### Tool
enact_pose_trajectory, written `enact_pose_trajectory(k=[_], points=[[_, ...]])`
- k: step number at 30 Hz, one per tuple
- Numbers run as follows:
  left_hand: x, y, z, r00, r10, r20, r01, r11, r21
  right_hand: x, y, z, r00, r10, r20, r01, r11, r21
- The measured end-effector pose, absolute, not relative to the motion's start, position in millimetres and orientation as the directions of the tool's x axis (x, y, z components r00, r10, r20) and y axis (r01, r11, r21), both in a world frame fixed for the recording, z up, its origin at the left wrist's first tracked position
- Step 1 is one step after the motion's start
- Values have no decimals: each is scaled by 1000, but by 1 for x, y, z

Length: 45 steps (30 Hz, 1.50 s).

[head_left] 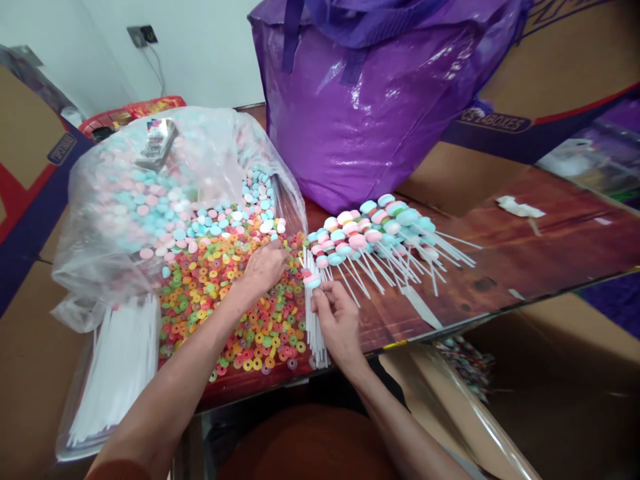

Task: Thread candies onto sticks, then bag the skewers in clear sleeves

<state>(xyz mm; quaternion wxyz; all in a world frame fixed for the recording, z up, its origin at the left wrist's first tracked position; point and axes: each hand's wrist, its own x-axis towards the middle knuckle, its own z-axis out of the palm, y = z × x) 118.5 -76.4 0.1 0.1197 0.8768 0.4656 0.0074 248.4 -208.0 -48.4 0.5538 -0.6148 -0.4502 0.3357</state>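
My left hand (267, 265) is over the far right part of a spread of small ring gummies (235, 320) in red, orange, yellow and green. Its fingers are bent down together, and what they pinch is hidden. Between thumb and fingers, my right hand (338, 319) grips a candy skewer (311, 280), with pink and pale blue pieces at the top of its stick. Below it lies a bundle of white sticks (315, 330). Just to the right, finished-looking candy skewers (373, 233) are piled with their sticks pointing toward me.
A clear plastic bag (95, 213) spills pink, blue and white candies (220, 220) behind the gummies. More white sticks (117, 367) fill a tray at left. A large purple bag (350, 113) stands at the back. Cardboard boxes (565, 73) flank the wooden table (500, 267).
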Motion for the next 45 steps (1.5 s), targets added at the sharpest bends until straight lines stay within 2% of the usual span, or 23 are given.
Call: enact_pose_trajectory(k=[3, 5, 8, 10, 13, 15, 17, 20, 21, 23, 26, 28, 30, 33, 35, 37, 40, 45], points=[[112, -75, -9, 543, 840, 7, 777, -506, 374, 248, -208, -47, 368, 926, 85, 180, 19, -984], [107, -74, -12, 493, 867, 77, 691, -444, 570, 248, -208, -47, 370, 925, 86, 180, 20, -983], [95, -76, -8, 391, 916, 88, 360, -240, 902, 248, -208, -46, 372, 924, 90, 185, 21, -982], [85, -79, -2, 342, 940, 0, 98, -35, 995, 248, -208, -47, 374, 923, 89, 189, 19, -982], [72, -87, 7, 345, 927, -145, -145, 206, 968, 248, -208, -47, 369, 926, 84, 179, 18, -984], [68, -93, 8, 367, 911, -190, -191, 274, 942, 248, -208, -47, 362, 929, 82, 165, 23, -986], [68, -97, 4, 360, 916, -175, -153, 243, 958, 247, -208, -48, 358, 930, 83, 159, 27, -987], [76, -100, -5, 316, 948, -18, 126, -24, 992, 248, -209, -49, 357, 930, 90, 166, 31, -986], [80, -101, -7, 329, 943, 49, 263, -142, 954, 248, -209, -49, 356, 930, 91, 170, 31, -985], [88, -103, -11, 424, 898, 119, 498, -341, 797, 248, -209, -49, 352, 932, 91, 179, 29, -984], [100, -103, -14, 546, 836, 53, 666, -471, 578, 248, -209, -49, 340, 936, 90, 181, 29, -983], [104, -102, -14, 552, 834, 20, 704, -479, 524, 248, -209, -48, 336, 938, 91, 182, 31, -983], [105, -100, -13, 527, 848, 58, 690, -467, 554, 248, -209, -48, 342, 935, 90, 185, 26, -982], [100, -97, -10, 393, 915, 89, 599, -329, 730, 247, -208, -48, 348, 933, 86, 194, 18, -981], [94, -97, -8, 338, 941, -9, 460, -157, 874, 248, -208, -49, 344, 935, 90, 205, 19, -979], [89, -98, -6, 361, 926, -116, 306, 0, 952, 248, -208, -50, 339, 936, 97, 213, 25, -977], [83, -101, -6, 364, 917, -163, 178, 103, 979, 248, -209, -51, 330, 938, 105, 221, 32, -975], [81, -109, -11, 342, 936, -89, 129, 47, 990, 248, -208, -50, 319, 942, 110, 242, 31, -970]])
